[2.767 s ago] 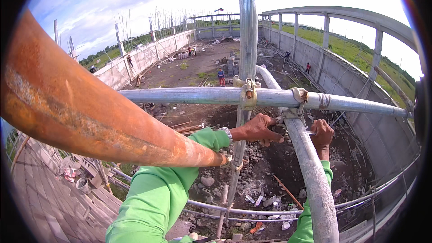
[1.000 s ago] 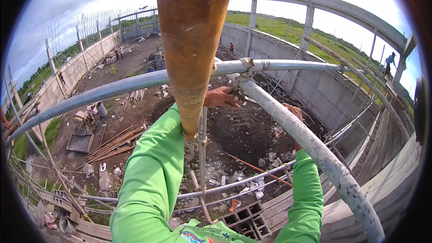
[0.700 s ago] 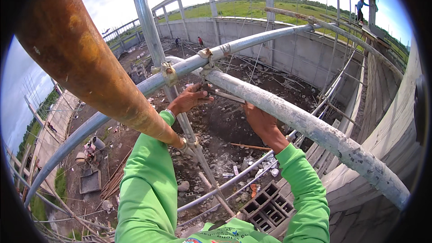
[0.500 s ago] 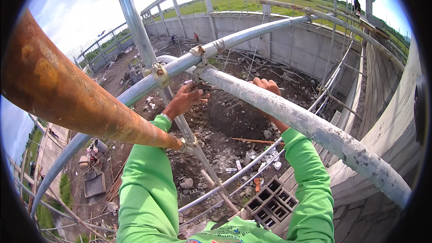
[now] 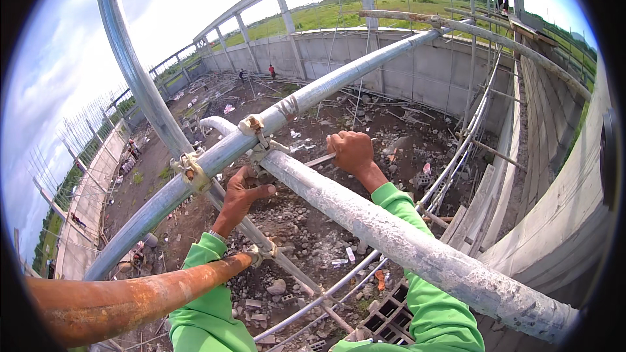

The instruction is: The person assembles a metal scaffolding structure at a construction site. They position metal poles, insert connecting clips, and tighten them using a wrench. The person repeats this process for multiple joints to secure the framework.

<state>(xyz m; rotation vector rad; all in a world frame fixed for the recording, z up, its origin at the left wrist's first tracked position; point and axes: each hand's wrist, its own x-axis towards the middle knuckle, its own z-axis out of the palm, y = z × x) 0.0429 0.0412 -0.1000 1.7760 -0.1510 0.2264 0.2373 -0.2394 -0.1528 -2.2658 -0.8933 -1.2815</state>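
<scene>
Right of my half-open, seemingly empty left hand (image 5: 240, 197), my right hand (image 5: 353, 153) clenches a metal bar (image 5: 319, 160), likely stiff, best held there.

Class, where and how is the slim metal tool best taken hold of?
Probably near its outer end, from the right, as the right hand does: the tool looks straight and slim, easily wrapped there, while the pale pipe hides its other end.
</scene>
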